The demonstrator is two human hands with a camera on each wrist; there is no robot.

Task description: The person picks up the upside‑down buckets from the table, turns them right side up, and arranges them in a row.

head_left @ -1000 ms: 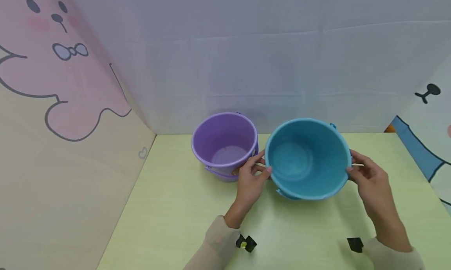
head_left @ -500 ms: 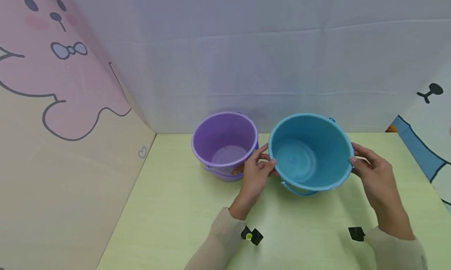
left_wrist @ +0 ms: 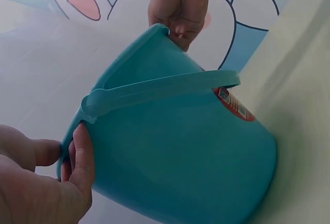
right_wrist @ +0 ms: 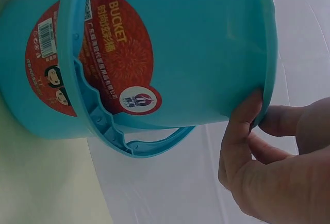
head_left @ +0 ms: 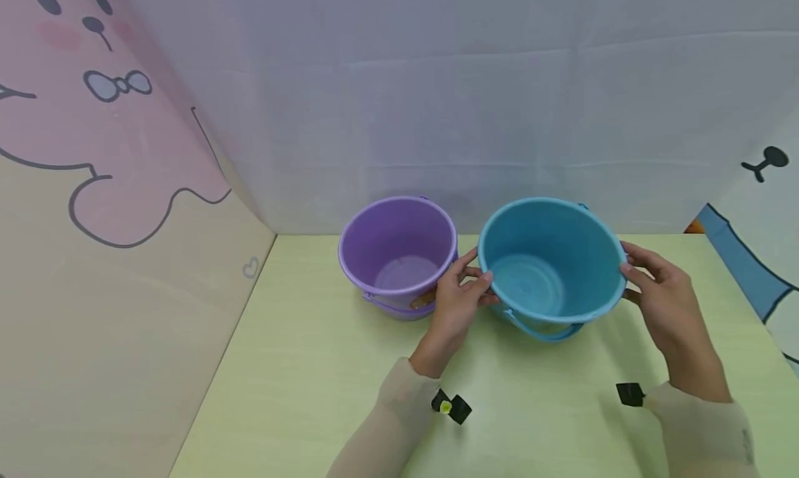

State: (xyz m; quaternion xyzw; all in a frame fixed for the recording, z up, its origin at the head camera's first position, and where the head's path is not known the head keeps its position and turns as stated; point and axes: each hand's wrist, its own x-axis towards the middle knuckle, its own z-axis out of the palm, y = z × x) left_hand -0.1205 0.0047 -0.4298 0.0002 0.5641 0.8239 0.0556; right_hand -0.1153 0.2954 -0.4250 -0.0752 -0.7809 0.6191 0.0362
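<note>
A blue bucket (head_left: 543, 256) is held between both hands, its open top facing up and toward me. My left hand (head_left: 456, 301) pinches the rim at the left, thumb on the rim and fingers underneath. On the opposite side my right hand (head_left: 668, 304) pinches the rim the same way. The bucket's handle (head_left: 549, 334) hangs down at the front. In the right wrist view a red label (right_wrist: 93, 53) marks the bucket's side. Just left of it stands a purple bucket (head_left: 399, 249), upright on the table, its lower right side partly hidden by my left hand.
The pale green table (head_left: 299, 367) runs back to a whitish cloth wall (head_left: 406, 103). Side panels with cartoon drawings stand left (head_left: 125, 186) and right (head_left: 768, 214). Black markers are attached at both sleeves.
The blue bucket has moved slightly away from me and tipped more upright, its front handle now showing more. Both hands moved along with it. The purple bucket has stayed put.
</note>
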